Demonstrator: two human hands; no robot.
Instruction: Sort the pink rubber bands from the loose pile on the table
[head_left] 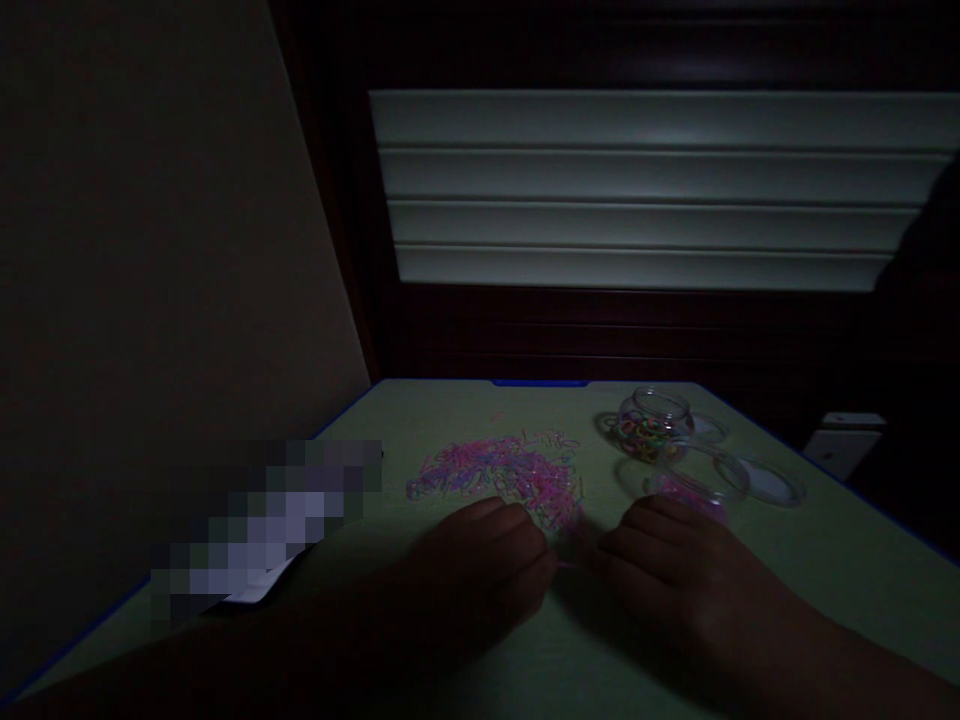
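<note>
Head view: left grip (pixel 491 560) and right grip (pixel 667 560) curled, can't tell if pinching; pink band (pixel 568 565) between seems light, stretchy; take its ends.

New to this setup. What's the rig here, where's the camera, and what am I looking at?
No robot: a person works bare-handed, and this single picture comes from a head-worn camera looking forward and down. The left hand and right hand are above a pale green table. Beyond them lies a loose pile of small, mostly pink and purple bands. To the right stand an open jar of multicoloured bands and a clear container with pink contents. A thin pink strand shows at the left fingertips; the dimness hides whether it's gripped.
</note>
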